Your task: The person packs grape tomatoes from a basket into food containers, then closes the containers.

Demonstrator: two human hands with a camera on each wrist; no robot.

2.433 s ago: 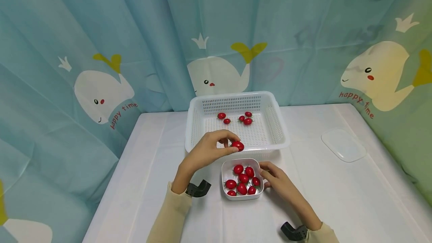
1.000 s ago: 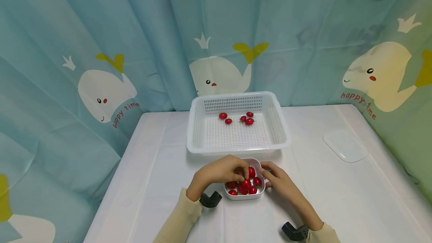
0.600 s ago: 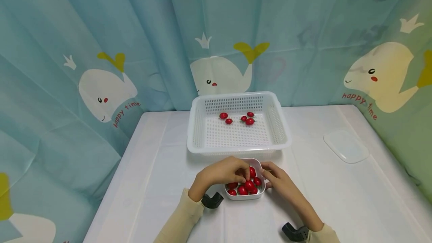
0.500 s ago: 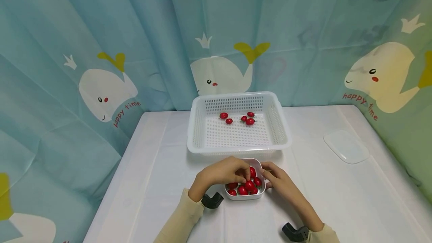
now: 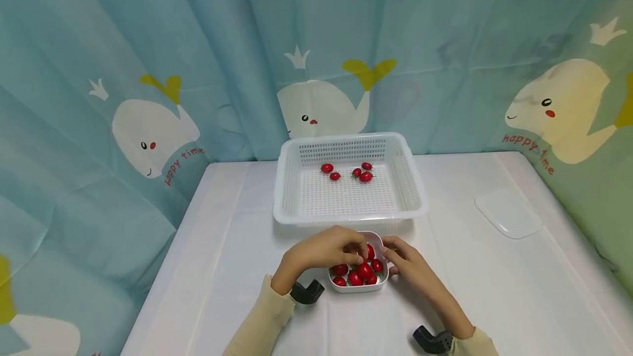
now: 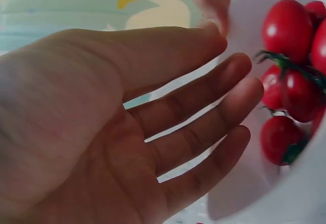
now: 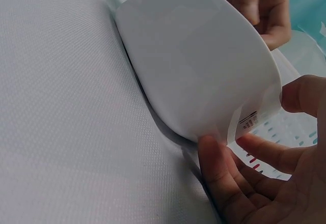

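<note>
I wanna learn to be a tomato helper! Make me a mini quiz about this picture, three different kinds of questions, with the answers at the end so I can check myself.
1. Count: how many tomatoes lie in the big basket?
2. True or false: the clear lid lies on the table, apart from the white box.
3. Fill the gap: the person's ____ grip holds the side of the white box.

Key:
1. Five.
2. True.
3. Right; the right grip has its thumb at the rim.
</note>
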